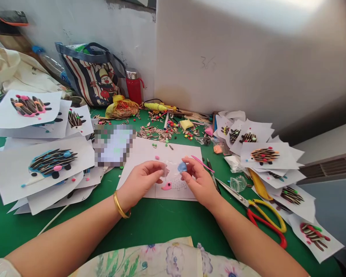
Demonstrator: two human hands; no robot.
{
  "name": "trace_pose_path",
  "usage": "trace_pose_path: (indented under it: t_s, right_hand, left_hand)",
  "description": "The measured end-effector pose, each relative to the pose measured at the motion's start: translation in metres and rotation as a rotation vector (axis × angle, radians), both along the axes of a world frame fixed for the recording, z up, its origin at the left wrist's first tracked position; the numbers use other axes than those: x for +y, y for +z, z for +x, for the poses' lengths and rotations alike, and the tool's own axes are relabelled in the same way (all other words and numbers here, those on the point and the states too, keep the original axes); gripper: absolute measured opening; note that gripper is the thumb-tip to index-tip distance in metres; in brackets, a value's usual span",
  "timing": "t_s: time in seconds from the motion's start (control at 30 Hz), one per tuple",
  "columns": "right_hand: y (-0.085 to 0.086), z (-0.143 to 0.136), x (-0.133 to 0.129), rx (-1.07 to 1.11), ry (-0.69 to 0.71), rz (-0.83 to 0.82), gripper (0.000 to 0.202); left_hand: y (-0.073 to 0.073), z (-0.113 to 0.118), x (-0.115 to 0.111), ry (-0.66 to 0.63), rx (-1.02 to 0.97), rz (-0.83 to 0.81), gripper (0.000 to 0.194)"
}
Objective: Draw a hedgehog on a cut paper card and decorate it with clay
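Note:
My right hand (pixel 200 182) pinches a small lump of blue clay (pixel 182 167) between thumb and fingers. My left hand (pixel 141 179), its fingertips pinched together, grips a clear plastic wrapper (pixel 169 167) that stretches across toward the clay. Below both hands lies a white sheet of paper (pixel 138 161) with an outlined hedgehog drawing (pixel 177 184). Pink clay (pixel 167 186) with a dark eye fills the hedgehog's snout. A small pink ball (pixel 157 157) rests on the paper behind my left hand. Beside my right hand is a pink modelling stick (pixel 202 164).
Scissors (pixel 248 204) with red and yellow handles lie at right, near a yellow comb (pixel 259 184). Stacks of finished hedgehog pictures (pixel 52 161) flank both sides. Sunflower seeds (pixel 155 132) and clay bits spread behind the paper. A phone (pixel 115 146) sits left; a red bottle (pixel 134 86) stands behind.

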State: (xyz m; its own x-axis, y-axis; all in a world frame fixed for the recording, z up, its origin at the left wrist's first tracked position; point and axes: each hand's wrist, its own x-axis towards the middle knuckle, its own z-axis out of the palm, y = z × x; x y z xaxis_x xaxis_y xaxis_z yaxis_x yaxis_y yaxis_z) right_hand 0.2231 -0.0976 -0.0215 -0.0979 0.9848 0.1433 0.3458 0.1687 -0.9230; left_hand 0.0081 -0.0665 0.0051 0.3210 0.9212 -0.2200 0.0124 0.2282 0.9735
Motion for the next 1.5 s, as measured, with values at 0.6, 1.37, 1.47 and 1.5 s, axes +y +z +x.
trace_pose_path:
  t_s: [0.6,1.37,1.47,1.5]
  right_hand:
    - [0.014,-0.006,-0.008,-0.208,0.086,0.212,0.044]
    - [0.011,-0.008,-0.008,-0.282,0.136,0.345,0.038]
    - [0.011,-0.009,-0.007,-0.284,0.141,0.356,0.038]
    - [0.011,-0.009,-0.008,-0.284,0.142,0.364,0.039]
  left_hand:
    - [-0.001,-0.005,-0.001,-0.055,-0.123,0.026,0.033]
    - [-0.004,-0.002,-0.006,-0.17,-0.258,-0.153,0.02]
    - [-0.001,-0.002,-0.006,-0.186,-0.263,-0.177,0.018]
    - [0.0,-0.002,-0.006,-0.188,-0.26,-0.177,0.017]
